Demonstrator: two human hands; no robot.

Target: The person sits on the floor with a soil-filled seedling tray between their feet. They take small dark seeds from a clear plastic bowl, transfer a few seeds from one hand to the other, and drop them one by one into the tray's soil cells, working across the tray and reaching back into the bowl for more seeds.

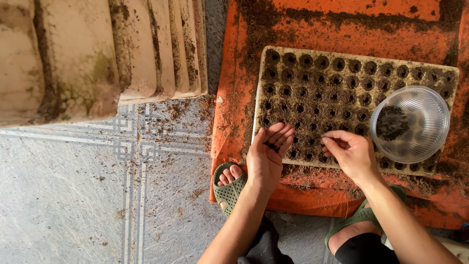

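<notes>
Crouched in green sandals (229, 188), a person cups dark seeds (270, 144) in the open left hand (267, 155) while the right hand (348, 152) pinches fingertips over a soil-filled seedling tray (312, 83) on an orange sheet (342, 22), a clear plastic bowl (410, 123) resting on it.

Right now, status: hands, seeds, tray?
Left hand open, palm up, dark seeds in it. Right hand pinched over the tray, holes soil-filled. Clear bowl sits on the tray's right end.

A home yard used for gardening: tiled floor (73, 195), mossy steps (88, 58), soil-strewn orange tarp (234, 98), seed tray (342, 83).
</notes>
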